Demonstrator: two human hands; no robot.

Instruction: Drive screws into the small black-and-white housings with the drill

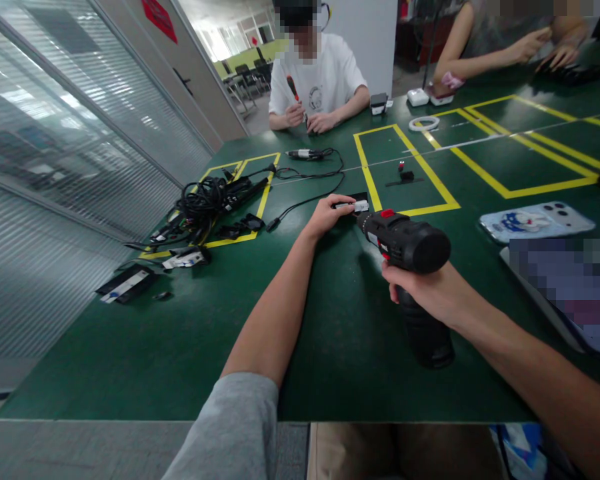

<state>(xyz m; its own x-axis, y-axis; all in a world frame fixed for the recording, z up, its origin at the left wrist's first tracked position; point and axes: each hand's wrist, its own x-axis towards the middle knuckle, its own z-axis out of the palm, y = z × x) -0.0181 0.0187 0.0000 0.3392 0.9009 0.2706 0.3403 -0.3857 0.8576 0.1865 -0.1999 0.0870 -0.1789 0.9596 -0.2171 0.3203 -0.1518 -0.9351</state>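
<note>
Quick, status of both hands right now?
Left hand: touching the black-and-white part; grip cannot be told.
Right hand: closed, holding the power drill.

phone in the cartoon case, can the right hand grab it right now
Probably not as things stand: the right hand is wrapped around the cordless drill. The way looks free, though, as the cartoon-cased phone lies uncovered on the green table, to that hand's right.

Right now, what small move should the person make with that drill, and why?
Perhaps check that the drill lines up with the small piece before pressing in: the right hand grips the drill, its nose is close to the piece, and the left hand touches that piece nearby.
</note>
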